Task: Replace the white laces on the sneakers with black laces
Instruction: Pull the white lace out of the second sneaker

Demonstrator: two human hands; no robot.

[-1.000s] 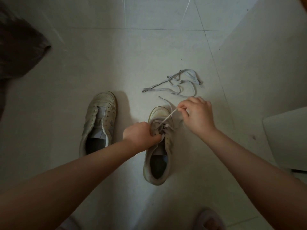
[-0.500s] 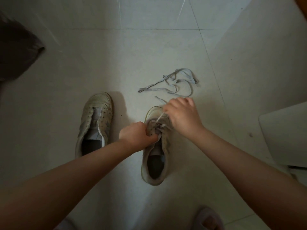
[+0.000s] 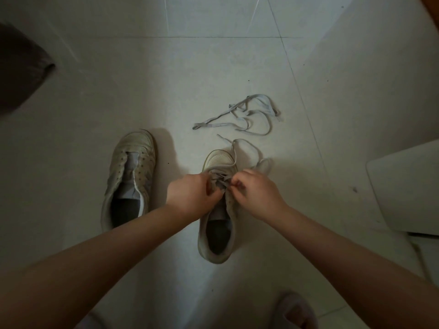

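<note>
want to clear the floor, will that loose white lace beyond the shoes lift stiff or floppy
Probably floppy: the loose flat white lace lies in limp loops on the pale tiled floor. Likely light and apt to dangle or snag, since its strands cross over themselves.

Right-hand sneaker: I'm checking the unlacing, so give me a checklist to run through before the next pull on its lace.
1. Left hand steadies the worn white right-hand sneaker: ok.
2. Right hand pinches the white lace at the eyelets: ok.
3. Freed lace length trails past the toe, untangled: cannot tell.
4. Removed white lace lies apart on the tiled floor: ok.
5. Left-hand white sneaker already laceless: ok.
6. Black laces within reach: not ok, none in view.
</note>
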